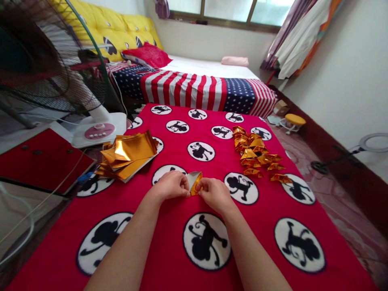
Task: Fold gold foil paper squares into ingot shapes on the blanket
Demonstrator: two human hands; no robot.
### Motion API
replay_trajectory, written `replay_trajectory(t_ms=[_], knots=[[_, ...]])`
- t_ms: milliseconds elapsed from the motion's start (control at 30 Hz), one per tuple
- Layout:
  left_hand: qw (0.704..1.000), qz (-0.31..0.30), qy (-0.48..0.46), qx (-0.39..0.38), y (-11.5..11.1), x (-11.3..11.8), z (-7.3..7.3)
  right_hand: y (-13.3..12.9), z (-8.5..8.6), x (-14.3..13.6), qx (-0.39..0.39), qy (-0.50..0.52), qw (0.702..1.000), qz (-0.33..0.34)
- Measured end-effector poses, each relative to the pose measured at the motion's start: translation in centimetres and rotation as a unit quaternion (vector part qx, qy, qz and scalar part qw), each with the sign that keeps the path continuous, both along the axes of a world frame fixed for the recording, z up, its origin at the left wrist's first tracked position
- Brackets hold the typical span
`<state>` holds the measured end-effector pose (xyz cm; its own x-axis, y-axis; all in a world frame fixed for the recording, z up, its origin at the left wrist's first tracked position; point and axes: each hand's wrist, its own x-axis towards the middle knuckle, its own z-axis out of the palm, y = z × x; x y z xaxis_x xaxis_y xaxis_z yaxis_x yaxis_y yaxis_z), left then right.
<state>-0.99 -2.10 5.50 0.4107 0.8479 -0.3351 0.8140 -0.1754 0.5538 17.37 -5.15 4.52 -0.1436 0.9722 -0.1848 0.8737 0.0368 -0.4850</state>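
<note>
Between my two hands is a sheet of gold foil paper (197,184), partly folded, with its pale back facing up on the left and shiny gold on the right. My left hand (174,184) pinches its left edge. The fingers of my right hand (213,193) close on its right edge. Left of my hands lies a loose stack of flat gold foil sheets (133,151). Over to the right, several folded gold foil pieces (254,155), shaped like small boats, sit in a cluster of rows.
A red cloth with monkey prints (169,246) covers the table. An electric fan (100,125) stands at the left beside a dark red panel (39,157). Beyond is a bed (194,87). On the right floor are a yellow stool (295,119) and a ring light (376,142).
</note>
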Motion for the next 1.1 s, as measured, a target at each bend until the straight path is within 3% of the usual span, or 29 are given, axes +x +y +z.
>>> replay_trajectory(t_ms=[133,367,467,700,800,933,1000,1100], knots=[[0.998,0.047,0.025,0.036,0.0,0.5,-0.1,-0.4,-0.2,-0.6,0.025,-0.024,0.999,-0.01],[0.994,0.074,0.052,0.06,-0.1,1.0,-0.2,-1.2,-0.5,-2.4,0.095,-0.042,0.993,-0.047],[0.992,0.087,0.057,0.07,0.1,1.0,-0.5,-1.6,-0.9,-3.0,0.11,-0.018,0.993,-0.036],[0.976,0.179,0.073,0.1,0.2,1.4,-0.8,-2.1,-1.8,-3.8,0.133,0.043,0.99,0.004],[0.967,0.224,0.041,0.114,0.4,1.2,-1.3,-2.1,-1.8,-3.8,0.127,0.064,0.99,0.02],[0.942,0.275,-0.072,0.181,1.0,0.3,-2.7,-1.9,-1.9,-3.6,0.135,0.082,0.987,0.042],[0.926,0.262,-0.13,0.241,1.5,-0.2,-3.5,-1.6,-2.0,-3.2,0.148,0.093,0.983,0.053],[0.917,0.224,-0.194,0.268,1.9,-0.9,-4.2,-0.7,-2.4,-1.9,0.175,0.12,0.975,0.063]])
